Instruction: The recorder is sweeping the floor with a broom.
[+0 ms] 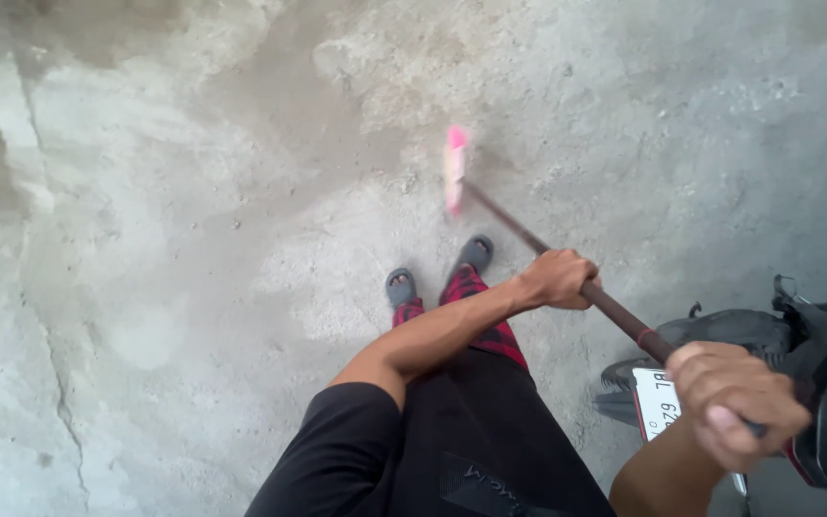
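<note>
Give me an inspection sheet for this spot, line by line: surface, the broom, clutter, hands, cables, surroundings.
Surface: bare concrete floor, patchy grey, cracked at the left, with scattered small grit.
Job's things: broom with a pink head, blurred, on a long dark handle slanting toward the lower right.
Clutter: nothing seen beyond the grit.
Grippers: left hand wrapped round the middle of the handle; right hand closed on its upper end.
Cables: nothing seen.
Surroundings: parked motorcycle at the right edge with a white number plate; the person's feet in grey sandals.
</note>
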